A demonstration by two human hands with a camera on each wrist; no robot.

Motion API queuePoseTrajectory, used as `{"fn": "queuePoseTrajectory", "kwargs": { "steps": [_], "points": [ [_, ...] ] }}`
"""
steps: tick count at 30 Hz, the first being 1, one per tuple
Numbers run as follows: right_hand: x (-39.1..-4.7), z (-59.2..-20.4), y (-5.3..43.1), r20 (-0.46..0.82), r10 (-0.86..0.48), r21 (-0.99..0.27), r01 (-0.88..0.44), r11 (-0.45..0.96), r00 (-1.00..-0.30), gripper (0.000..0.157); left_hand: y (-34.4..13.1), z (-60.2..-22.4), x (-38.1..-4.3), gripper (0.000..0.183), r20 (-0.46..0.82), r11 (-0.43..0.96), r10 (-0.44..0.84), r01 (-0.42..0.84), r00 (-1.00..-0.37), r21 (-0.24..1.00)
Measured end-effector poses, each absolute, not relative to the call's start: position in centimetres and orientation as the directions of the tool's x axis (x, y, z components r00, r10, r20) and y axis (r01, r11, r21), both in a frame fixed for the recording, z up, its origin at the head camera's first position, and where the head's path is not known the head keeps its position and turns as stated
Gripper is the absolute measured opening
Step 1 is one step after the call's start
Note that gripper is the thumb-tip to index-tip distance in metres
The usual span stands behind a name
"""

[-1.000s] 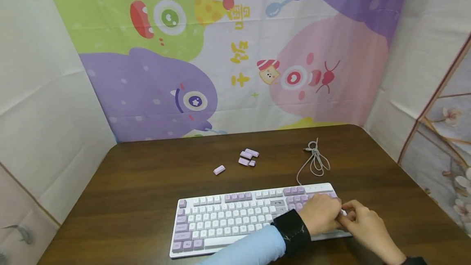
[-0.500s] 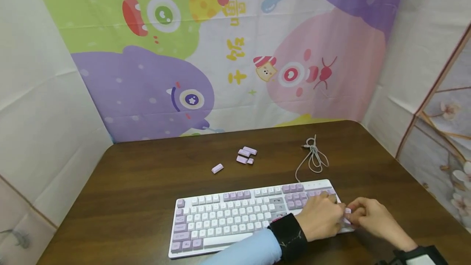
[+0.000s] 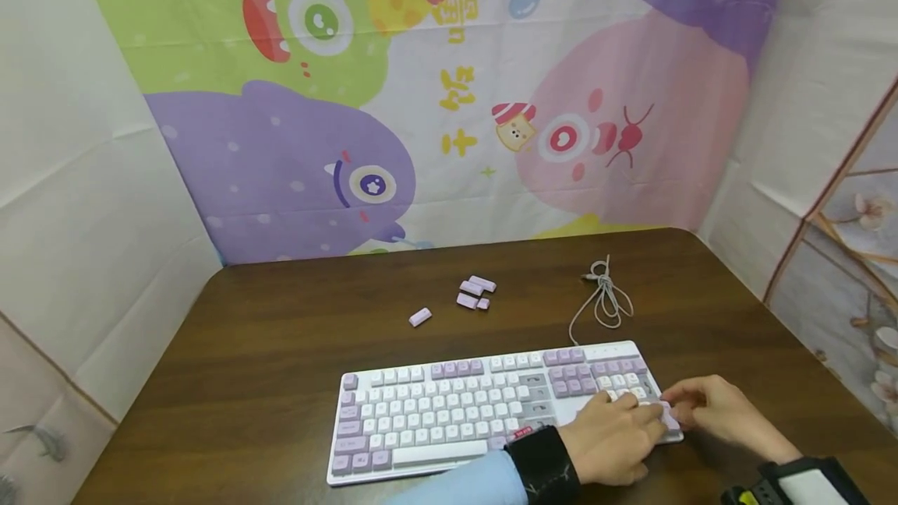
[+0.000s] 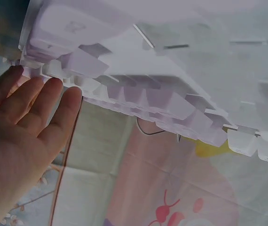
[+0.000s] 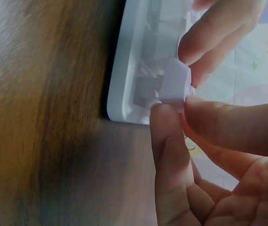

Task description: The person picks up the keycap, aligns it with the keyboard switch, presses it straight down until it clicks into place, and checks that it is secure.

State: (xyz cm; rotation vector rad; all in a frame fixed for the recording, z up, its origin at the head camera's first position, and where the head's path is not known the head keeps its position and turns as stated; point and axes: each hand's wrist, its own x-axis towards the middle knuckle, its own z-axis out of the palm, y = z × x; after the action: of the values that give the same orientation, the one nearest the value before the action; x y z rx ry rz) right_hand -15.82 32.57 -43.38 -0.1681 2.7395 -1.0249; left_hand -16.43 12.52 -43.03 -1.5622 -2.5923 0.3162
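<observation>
A white keyboard with white, purple and grey keys lies on the table. At its lower right corner, my right hand pinches a long light-purple keycap between thumb and finger. In the right wrist view, that keycap sits at the keyboard's edge, apparently tilted; whether it is seated cannot be told. My left hand lies over the number pad, its fingers extended onto the keys with no object gripped. It covers part of the lower right keys.
One loose purple keycap lies behind the keyboard, and a small group of purple keycaps lies beyond it. The keyboard's grey cable is coiled at the back right. A patterned cloth hangs behind the table.
My left hand has drawn back from the right hand's fingertips and flattened over the number pad, uncovering more keys. The right hand has moved slightly right, and the purple keycap has come into view.
</observation>
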Motion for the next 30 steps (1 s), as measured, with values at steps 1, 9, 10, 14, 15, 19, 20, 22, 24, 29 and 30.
{"fn": "queuePoseTrajectory", "kwargs": {
  "steps": [1,9,10,14,15,19,20,22,24,29,30],
  "points": [
    [-15.9,-43.4,32.6,-0.162,-0.170,-0.643,-0.027,0.766,-0.972,0.024,12.5,-43.1,-16.4,0.050,-0.026,0.456,0.881,0.861,-0.473,-0.226],
    [-16.3,-43.3,32.4,-0.185,-0.127,-0.583,0.005,0.812,-0.975,0.026,12.8,-43.4,-16.4,0.056,0.010,0.479,0.872,0.849,-0.489,-0.226],
    [-16.2,-43.4,32.4,-0.185,-0.125,-0.582,0.006,0.813,-0.975,0.026,12.9,-43.5,-16.3,0.056,0.019,0.479,0.872,0.847,-0.489,-0.231],
    [-16.4,-43.5,32.7,-0.175,-0.152,-0.577,-0.024,0.816,-0.973,0.026,12.8,-43.5,-16.2,0.056,0.047,0.483,0.871,0.835,-0.489,-0.265],
    [-16.5,-43.5,32.8,-0.181,-0.150,-0.574,-0.019,0.819,-0.972,0.026,12.8,-43.5,-16.2,0.057,0.050,0.483,0.871,0.834,-0.488,-0.266],
    [-16.7,-43.3,32.9,-0.198,-0.145,-0.562,-0.008,0.827,-0.969,0.027,12.8,-43.4,-16.4,0.062,0.029,0.480,0.871,0.839,-0.490,-0.255],
    [-16.8,-43.3,32.9,-0.206,-0.138,-0.564,0.002,0.825,-0.969,0.027,12.8,-43.4,-16.4,0.063,0.017,0.480,0.871,0.842,-0.491,-0.247],
    [-16.8,-43.3,32.9,-0.211,-0.143,-0.566,0.002,0.824,-0.967,0.027,12.8,-43.3,-16.4,0.065,-0.018,0.483,0.866,0.846,-0.499,-0.228],
    [-16.8,-43.4,33.1,-0.201,-0.168,-0.571,-0.024,0.820,-0.965,0.027,12.8,-43.2,-16.5,0.065,-0.072,0.490,0.856,0.847,-0.513,-0.205],
    [-17.0,-43.3,32.9,-0.173,-0.210,-0.584,-0.071,0.809,-0.962,0.026,12.9,-42.9,-16.9,0.063,-0.152,0.514,0.832,0.844,-0.534,-0.154],
    [-17.0,-43.2,32.7,-0.166,-0.197,-0.579,-0.066,0.813,-0.966,0.025,12.8,-42.9,-17.0,0.062,-0.147,0.514,0.833,0.844,-0.534,-0.154]
  ]
}}
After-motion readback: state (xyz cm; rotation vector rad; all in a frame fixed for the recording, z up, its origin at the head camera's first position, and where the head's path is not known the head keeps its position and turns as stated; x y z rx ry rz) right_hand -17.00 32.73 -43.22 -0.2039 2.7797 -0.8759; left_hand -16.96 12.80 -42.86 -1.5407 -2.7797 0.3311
